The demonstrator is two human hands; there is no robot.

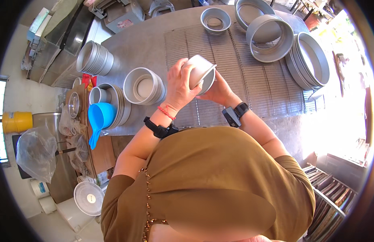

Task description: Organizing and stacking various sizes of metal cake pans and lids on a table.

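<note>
Over the front middle of the metal table, my left hand (pixel 179 84) is wrapped round a small silver cake tin (pixel 201 66). The tin is tilted, its bottom up to the left and its rim toward the right. From the rim side my right hand (pixel 221 92) also grips it, with its fingers partly hidden by the tin. Just left of my left hand, a stack of nested cake tins (pixel 132 86) lies on its side, openings facing me. Wrist bands with black devices sit on both my wrists.
A wire rack (pixel 183 44) covers much of the table (pixel 134 40). Larger cake tins (pixel 312 60) lie at the right, a small tin (pixel 215 20) at the back. More nested tins (pixel 96 58) stand at the left, near a blue scoop (pixel 102 117). Trays fill a rack (pixel 330 193) lower right.
</note>
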